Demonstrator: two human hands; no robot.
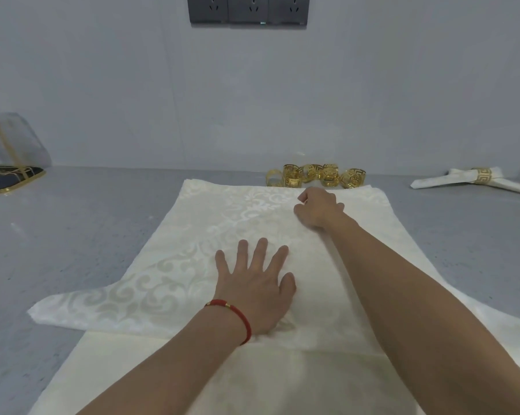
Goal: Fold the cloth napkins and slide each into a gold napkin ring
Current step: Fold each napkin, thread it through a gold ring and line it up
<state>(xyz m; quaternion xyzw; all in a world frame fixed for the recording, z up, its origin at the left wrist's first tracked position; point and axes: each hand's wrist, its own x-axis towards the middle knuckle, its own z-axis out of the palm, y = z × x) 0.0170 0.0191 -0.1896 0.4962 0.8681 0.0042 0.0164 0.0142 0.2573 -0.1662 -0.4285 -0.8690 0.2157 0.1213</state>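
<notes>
A cream damask napkin (169, 265) lies spread on the grey table, folded over on top of more cream cloth (151, 372) beneath it. My left hand (255, 283), with a red cord bracelet at the wrist, presses flat on the napkin's middle with fingers spread. Farther back, my right hand (320, 209) has its fingers curled and pinches the napkin's fabric near the far edge. Several gold napkin rings (315, 175) stand clustered behind the napkin by the wall. One folded napkin in a gold ring (480, 178) rests at the far right.
The grey table (73, 235) runs back to a pale wall. A dark tray with gold edging (10, 175) and a clear gold-trimmed holder sit at the far left. Power sockets (246, 9) are on the wall above.
</notes>
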